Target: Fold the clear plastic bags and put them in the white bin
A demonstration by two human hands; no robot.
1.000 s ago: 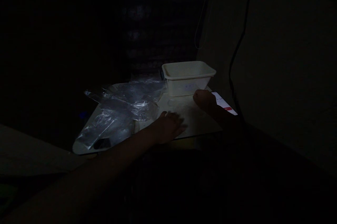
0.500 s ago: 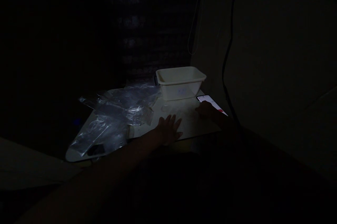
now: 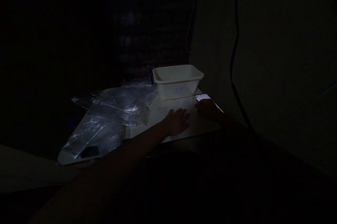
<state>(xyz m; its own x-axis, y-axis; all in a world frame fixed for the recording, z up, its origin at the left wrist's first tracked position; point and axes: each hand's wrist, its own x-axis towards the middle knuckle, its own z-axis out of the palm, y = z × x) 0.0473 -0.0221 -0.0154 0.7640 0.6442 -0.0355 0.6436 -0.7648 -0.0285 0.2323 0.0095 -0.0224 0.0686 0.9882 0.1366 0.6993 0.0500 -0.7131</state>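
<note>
The scene is very dark. My left hand (image 3: 177,122) lies over the near part of a white tabletop (image 3: 142,131), palm down with its fingers spread. A faint clear plastic sheet or bag (image 3: 164,109) seems to lie flat just beyond it; its outline is hard to make out. To the right, my right hand (image 3: 206,108) rests low over the table beside a lit phone (image 3: 202,97), covering part of its screen. That hand is mostly a dark shape, and whether its fingers hold anything cannot be seen.
A cream plastic tub (image 3: 175,90) stands at the back of the table. Crumpled clear plastic bags (image 3: 110,115) cover the left side, with a dark object (image 3: 90,151) near the front left corner. A dark cable (image 3: 234,59) hangs along the right wall.
My left hand has slid to the right, closer to my right hand. My right hand has shifted slightly and hides more of the phone. The view has moved a little.
</note>
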